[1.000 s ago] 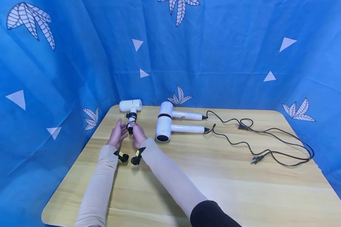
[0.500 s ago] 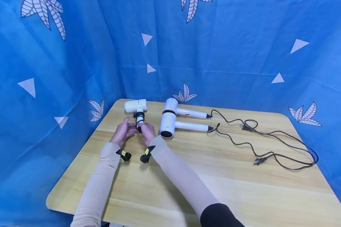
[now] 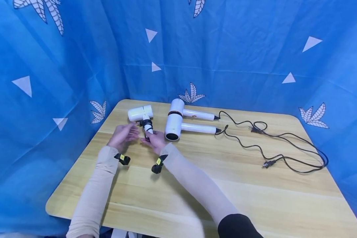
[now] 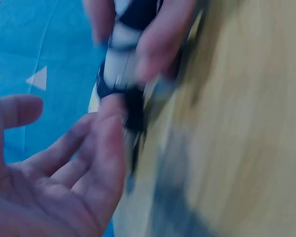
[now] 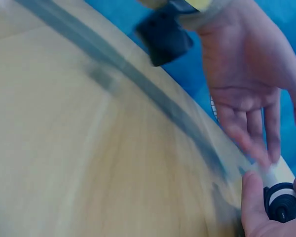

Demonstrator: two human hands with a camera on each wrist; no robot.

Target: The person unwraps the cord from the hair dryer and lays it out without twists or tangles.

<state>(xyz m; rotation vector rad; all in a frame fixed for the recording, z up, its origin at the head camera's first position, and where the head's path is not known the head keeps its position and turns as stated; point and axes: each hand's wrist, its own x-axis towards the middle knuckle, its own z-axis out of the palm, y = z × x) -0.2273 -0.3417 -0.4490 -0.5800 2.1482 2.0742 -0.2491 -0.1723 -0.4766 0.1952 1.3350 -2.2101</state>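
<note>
A small white hair dryer lies at the table's back left, its black cord wound around the handle. My right hand grips the lower end of that handle between thumb and fingers. In the right wrist view, the handle's round black end sits between the right thumb and fingers. My left hand is just left of the handle, palm turned toward it, fingers extended and holding nothing. The left wrist view is blurred; there the left fingertips overlap the cord end, and whether they touch it is unclear.
Right of the hands, two larger white hair dryers lie side by side, handles pointing right. Their black cords loop across the table's right side, one plug toward the front. Blue printed curtains stand behind the wooden table.
The small dryer has turned slightly, its handle end swinging right with my right hand. My left hand has drawn away from the handle to the left. The head view has shifted a little.
</note>
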